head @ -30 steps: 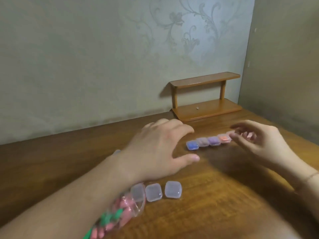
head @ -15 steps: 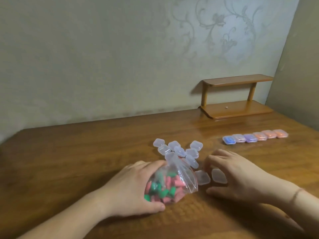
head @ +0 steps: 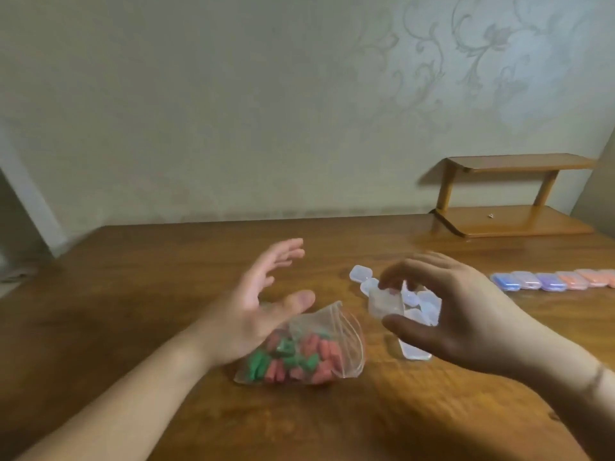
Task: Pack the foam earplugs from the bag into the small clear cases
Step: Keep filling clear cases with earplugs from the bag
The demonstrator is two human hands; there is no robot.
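Half a second ago the left hand (head: 256, 304) was cupped over the bag (head: 301, 349) and the right hand (head: 446, 314) was flat on the table (head: 133, 294) among the loose cases. Now the left hand has let go and lifted, fingers straight and spread, its palm just above the bag's left end and holding nothing. The right hand has come up with one clear case (head: 386, 302) pinched between thumb and fingertips, raised just right of the bag's open mouth.

The bag lies on the table, mouth gaping toward the right, with the red and green earplugs (head: 293, 357) all inside (none has come out yet). Beyond the bag's mouth, partly hidden by the right hand, sits the cluster of empty cases (head: 359, 272); one more clear case (head: 414, 354) lies just right of the bag, under the right palm. Far to the right of the bag runs a row of filled cases (head: 549, 281) in blue, purple and orange tints.

So a new round looks to be starting: case in hand, bag free. Whether this case is open I cannot tell; the left hand seems free to help open it or fetch plugs.
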